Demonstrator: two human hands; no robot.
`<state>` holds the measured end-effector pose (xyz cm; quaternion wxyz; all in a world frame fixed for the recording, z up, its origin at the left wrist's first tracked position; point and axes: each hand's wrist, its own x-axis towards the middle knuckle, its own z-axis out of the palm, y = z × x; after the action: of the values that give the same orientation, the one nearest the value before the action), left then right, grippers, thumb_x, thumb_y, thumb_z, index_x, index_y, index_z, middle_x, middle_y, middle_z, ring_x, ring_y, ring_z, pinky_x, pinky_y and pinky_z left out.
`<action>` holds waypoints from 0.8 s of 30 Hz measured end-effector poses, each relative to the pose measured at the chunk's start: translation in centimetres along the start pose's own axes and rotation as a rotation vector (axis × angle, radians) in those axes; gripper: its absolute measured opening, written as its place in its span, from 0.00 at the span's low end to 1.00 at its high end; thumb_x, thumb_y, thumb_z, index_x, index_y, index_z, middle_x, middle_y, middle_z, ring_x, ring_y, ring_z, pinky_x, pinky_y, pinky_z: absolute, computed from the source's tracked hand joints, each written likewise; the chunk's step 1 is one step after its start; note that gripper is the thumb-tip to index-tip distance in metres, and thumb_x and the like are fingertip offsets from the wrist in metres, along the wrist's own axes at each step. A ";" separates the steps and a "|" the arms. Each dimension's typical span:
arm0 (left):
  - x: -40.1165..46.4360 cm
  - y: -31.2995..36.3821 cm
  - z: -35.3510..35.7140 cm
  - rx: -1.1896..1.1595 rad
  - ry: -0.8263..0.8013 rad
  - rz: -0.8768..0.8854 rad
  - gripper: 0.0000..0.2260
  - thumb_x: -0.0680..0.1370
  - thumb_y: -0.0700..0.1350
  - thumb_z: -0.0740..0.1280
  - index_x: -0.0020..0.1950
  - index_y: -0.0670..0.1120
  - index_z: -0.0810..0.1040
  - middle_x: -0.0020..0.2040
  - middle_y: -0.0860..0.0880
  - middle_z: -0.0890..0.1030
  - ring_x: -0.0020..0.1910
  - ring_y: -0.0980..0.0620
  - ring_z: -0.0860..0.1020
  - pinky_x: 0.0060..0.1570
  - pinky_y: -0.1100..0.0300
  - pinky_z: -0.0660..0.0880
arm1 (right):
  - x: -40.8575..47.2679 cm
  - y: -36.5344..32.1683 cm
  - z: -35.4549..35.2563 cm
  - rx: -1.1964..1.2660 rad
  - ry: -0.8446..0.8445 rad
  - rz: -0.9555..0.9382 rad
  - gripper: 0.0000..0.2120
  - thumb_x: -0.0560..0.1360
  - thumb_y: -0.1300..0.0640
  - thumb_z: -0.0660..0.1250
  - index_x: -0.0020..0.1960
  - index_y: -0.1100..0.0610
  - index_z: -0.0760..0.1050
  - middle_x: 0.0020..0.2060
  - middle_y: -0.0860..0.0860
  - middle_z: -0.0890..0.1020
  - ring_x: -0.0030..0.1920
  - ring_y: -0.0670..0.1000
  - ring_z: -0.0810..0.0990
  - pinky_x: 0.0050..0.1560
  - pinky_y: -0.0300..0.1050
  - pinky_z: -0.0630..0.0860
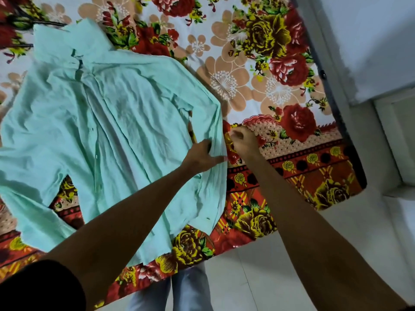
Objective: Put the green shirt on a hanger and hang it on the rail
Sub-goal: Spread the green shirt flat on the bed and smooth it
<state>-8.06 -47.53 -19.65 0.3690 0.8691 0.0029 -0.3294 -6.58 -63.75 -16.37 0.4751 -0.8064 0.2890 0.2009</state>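
The light green shirt [116,122] lies spread flat on the bed, collar at the far left and hem toward me. My left hand [201,157] reaches across its lower body and grips the long sleeve that runs down the shirt's right side. My right hand [243,139] hovers just right of that sleeve over the bedsheet. Its fingers are curled together, and I see no cloth between them. A narrow strip of sheet shows between its fingertips and the sleeve edge. Neither a hanger nor a rail is in view.
A floral bedsheet [258,70] in red, yellow and peach covers the bed. The bed's right edge meets a pale wall [370,41]. White tiled floor [258,277] lies in front of the bed, and my legs in jeans [186,288] stand against the near edge.
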 end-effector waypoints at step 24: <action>-4.1 0.7 4.2 -0.879 -0.049 -0.356 0.10 0.83 0.42 0.65 0.62 0.39 0.75 0.60 0.38 0.79 0.59 0.39 0.80 0.48 0.43 0.82 | -8.6 8.9 -5.1 -0.372 -0.367 0.167 0.23 0.68 0.47 0.81 0.56 0.57 0.79 0.49 0.50 0.82 0.51 0.56 0.83 0.49 0.50 0.81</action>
<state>-13.47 -49.82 -19.00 0.6396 0.6086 0.2820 -0.3754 -18.61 -69.30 -14.63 0.3450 -0.8033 0.2218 0.4318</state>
